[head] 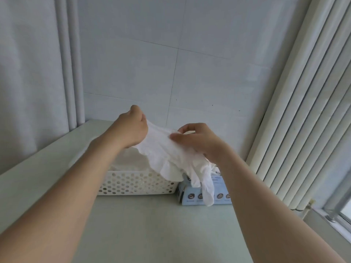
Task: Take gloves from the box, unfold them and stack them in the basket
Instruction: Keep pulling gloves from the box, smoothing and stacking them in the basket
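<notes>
Where the pale tabletop meets a white tiled wall, a curtain hangs left and vertical blinds right. White perforated basket and blue glove box stand just beside each other. Left hand grips one edge of a white glove; right hand pinches the other. Glove is stretched above both, fingers dangling over the box front, hiding the box top.

White glove between both hands, above basket
</notes>
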Action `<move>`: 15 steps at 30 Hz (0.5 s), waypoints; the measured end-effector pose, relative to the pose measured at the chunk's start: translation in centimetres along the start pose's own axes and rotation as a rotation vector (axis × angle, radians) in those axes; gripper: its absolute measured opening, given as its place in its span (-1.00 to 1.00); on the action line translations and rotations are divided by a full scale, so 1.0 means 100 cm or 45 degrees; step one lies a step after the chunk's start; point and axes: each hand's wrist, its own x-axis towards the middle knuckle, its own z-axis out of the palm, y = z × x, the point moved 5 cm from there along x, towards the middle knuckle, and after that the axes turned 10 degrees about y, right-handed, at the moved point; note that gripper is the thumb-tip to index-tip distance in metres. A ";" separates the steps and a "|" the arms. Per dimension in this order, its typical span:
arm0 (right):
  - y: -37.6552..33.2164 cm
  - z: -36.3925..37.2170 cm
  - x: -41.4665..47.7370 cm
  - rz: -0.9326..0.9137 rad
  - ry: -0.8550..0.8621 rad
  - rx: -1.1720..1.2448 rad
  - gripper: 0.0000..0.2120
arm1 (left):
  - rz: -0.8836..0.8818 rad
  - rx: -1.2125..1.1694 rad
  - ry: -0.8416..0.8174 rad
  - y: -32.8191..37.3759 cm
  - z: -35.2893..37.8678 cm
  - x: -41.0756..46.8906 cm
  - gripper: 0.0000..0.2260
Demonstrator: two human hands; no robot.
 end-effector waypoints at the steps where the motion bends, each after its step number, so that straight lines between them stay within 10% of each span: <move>1: -0.002 0.007 0.004 -0.026 -0.020 -0.093 -0.70 | -0.032 0.045 -0.010 -0.010 -0.001 0.004 -0.81; 15: -0.009 0.075 0.025 -0.644 0.286 -0.855 -0.81 | -0.167 0.582 -0.125 -0.093 0.007 0.015 -0.59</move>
